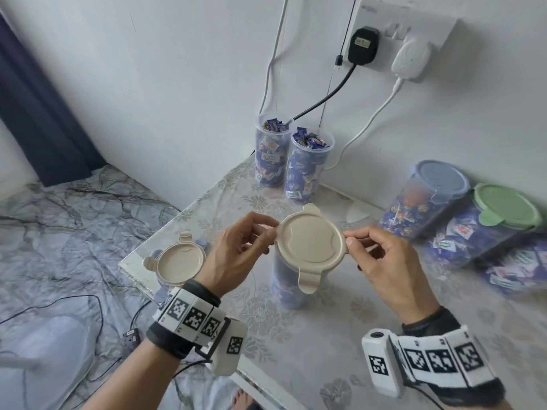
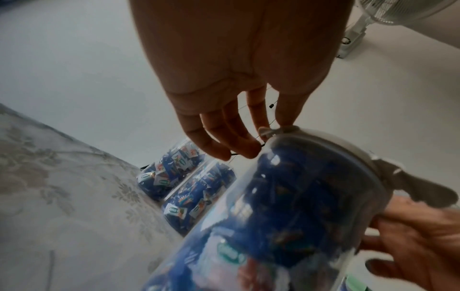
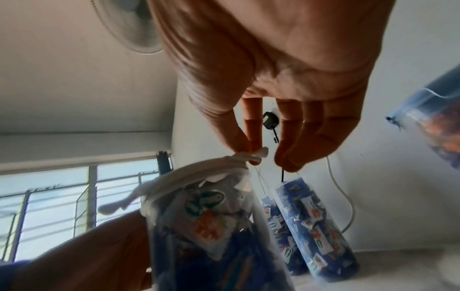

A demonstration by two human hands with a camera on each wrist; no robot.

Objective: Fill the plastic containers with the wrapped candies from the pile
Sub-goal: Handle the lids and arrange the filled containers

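Tabletop: floral cloth against a white wall.
Progress: I count three lidded jars lying at right, two full ones open by the wall; no pile visible, so filling seems nearly done.
Grip: left hand and right hand each pinch a tab of the beige lid over the jar.
Materials: clear plastic cylinder, matte round lid, crinkly blue wrappers.

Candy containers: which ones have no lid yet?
The two upright containers at the back by the wall, candies showing at their open tops. The others carry beige, blue or green lids.
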